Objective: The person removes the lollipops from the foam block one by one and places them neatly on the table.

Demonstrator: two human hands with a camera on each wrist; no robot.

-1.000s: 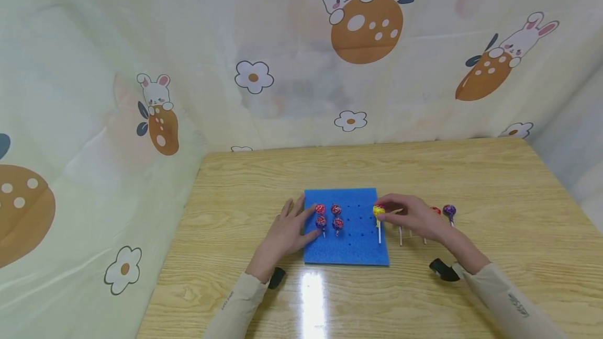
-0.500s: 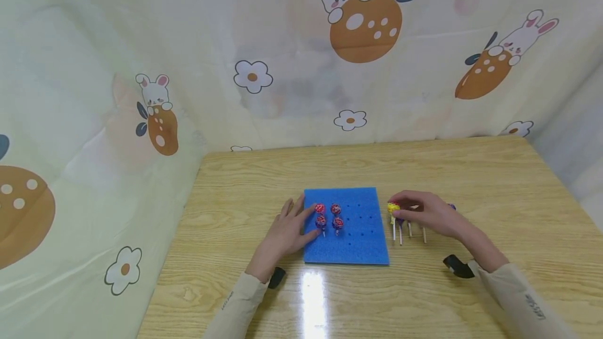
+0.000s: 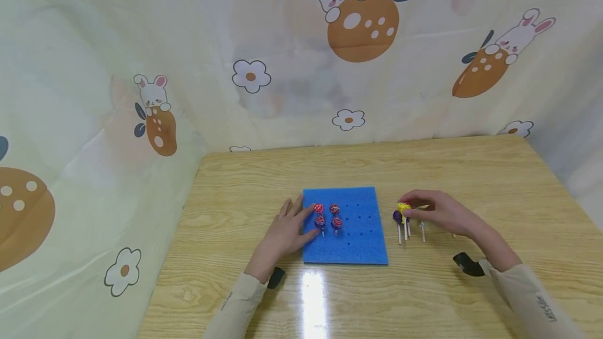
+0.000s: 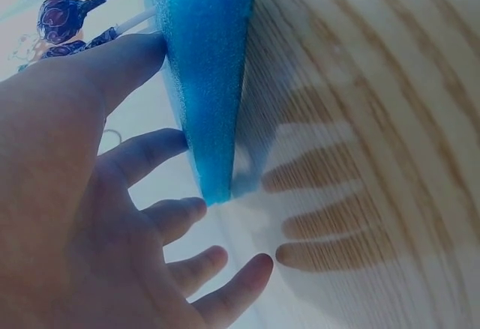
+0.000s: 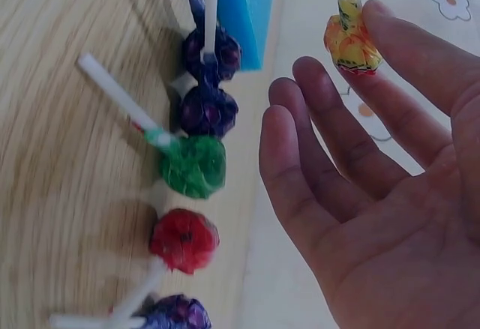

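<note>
My right hand (image 3: 443, 214) pinches a yellow lollipop (image 3: 403, 206) between thumb and index finger, its stick pointing down. In the right wrist view, the lollipop's yellow wrapper (image 5: 351, 48) shows at the fingertips while the other fingers extend loosely. Spread fingers of my left hand (image 3: 282, 234) touch the left edge of a blue foam board (image 3: 344, 252) with rows of small holes. Several lollipops stand in the board's left part, among them a pinkish-red one (image 3: 319, 208) and a dark-wrapped one (image 4: 60, 20).
On the wooden table (image 3: 264, 171), right of the board, lies a row of loose lollipops: purple (image 5: 208, 112), green (image 5: 193, 165), red (image 5: 185, 239) and another purple one (image 5: 178, 314). My right hand hides part of it from the head view. A patterned curtain (image 3: 292, 93) hangs behind.
My right hand has moved right with the yellow lollipop, from the board's right edge to above the loose lollipops. My left hand has stayed at the board.
</note>
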